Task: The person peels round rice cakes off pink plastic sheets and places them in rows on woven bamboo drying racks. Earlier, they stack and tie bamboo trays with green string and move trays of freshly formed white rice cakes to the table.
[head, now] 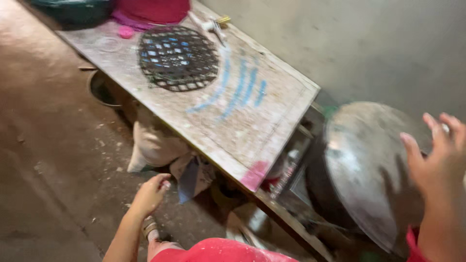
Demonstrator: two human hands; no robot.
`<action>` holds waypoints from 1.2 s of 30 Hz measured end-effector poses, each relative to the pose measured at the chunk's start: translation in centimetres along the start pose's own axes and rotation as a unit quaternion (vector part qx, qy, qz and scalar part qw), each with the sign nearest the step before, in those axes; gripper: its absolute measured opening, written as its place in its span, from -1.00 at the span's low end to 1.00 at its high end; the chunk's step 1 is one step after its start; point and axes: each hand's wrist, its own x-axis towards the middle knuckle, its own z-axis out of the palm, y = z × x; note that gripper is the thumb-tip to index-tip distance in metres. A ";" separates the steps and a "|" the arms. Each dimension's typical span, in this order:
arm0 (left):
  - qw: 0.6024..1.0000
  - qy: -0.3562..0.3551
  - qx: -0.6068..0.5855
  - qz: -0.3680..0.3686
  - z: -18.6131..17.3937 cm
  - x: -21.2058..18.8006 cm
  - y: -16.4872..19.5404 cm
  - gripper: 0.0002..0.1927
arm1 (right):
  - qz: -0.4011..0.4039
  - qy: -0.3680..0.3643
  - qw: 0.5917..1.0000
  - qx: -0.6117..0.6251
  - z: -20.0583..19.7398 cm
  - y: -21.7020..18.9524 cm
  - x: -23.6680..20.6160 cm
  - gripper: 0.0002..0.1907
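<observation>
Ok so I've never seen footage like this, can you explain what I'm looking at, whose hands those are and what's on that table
This is one picture from a camera worn on a person's head, looking down, so both hands are the wearer's own. The left hand hangs loosely curled over the dirt floor and holds nothing. The right hand is spread open at a large round metal pan standing on edge beside the table; whether it touches the pan is hard to tell. On the worn wooden table lies a dark woven round mat, with a red basin and a small pink lid at the far end. Sacks sit underneath.
</observation>
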 end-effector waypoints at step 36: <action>0.892 0.096 0.148 -0.416 -67.7 25.5 -51.5 -0.33 | -0.412 -0.482 0.629 0.450 42.6 -121.6 32.0 -0.43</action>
